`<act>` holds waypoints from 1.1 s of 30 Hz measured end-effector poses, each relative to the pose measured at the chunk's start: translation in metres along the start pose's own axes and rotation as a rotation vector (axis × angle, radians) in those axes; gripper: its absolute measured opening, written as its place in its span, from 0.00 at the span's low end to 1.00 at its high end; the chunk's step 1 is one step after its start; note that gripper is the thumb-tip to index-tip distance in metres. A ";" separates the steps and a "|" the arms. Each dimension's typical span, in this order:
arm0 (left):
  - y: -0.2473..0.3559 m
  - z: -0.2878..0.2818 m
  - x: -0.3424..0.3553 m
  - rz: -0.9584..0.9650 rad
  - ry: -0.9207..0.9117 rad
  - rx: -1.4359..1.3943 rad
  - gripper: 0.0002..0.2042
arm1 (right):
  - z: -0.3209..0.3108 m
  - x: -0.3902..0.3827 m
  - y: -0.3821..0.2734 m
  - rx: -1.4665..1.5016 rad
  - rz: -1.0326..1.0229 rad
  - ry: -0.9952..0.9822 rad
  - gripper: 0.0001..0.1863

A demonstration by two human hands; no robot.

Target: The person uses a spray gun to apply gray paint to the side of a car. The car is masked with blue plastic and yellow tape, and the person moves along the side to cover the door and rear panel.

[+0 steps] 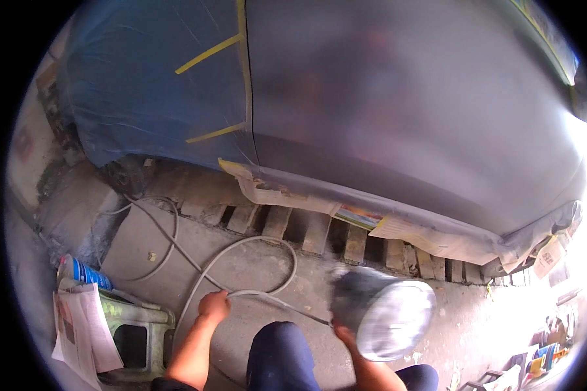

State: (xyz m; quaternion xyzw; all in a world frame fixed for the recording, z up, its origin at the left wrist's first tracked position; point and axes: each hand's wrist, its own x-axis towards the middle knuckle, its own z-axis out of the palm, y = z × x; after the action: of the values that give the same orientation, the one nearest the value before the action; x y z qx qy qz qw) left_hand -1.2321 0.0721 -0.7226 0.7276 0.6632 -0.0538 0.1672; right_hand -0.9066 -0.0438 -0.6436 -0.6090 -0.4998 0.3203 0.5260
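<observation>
Loops of a grey flexible line point(202, 272) and, at left, a green stool point(140, 315) are supported by the concrete floor point(241, 335).

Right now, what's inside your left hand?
The left hand is closed around the grey hose, which shows beside it; anything else inside is covered, so I can't see it.

Smooth matt car panel point(404, 98), shiny metallic-looking canister point(385, 316), rough concrete floor point(463, 335)
</observation>
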 end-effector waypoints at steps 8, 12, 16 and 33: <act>0.068 0.014 0.010 0.242 -0.030 -0.138 0.11 | -0.124 -0.075 0.036 0.142 0.277 0.874 0.17; 0.051 0.019 0.014 0.184 -0.016 -0.121 0.10 | -0.098 -0.051 0.044 0.283 0.244 0.746 0.14; 0.006 0.015 0.016 0.088 0.028 -0.072 0.09 | -0.036 -0.022 0.052 -0.156 0.074 0.309 0.06; 0.077 0.018 0.019 0.154 0.016 -0.144 0.11 | -0.169 -0.063 0.003 0.440 0.279 1.092 0.13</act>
State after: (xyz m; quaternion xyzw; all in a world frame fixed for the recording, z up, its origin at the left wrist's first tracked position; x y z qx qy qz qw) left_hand -1.1512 0.0792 -0.7320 0.7630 0.6085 0.0128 0.2176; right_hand -0.7695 -0.1578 -0.6146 -0.6222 0.0050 0.1230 0.7731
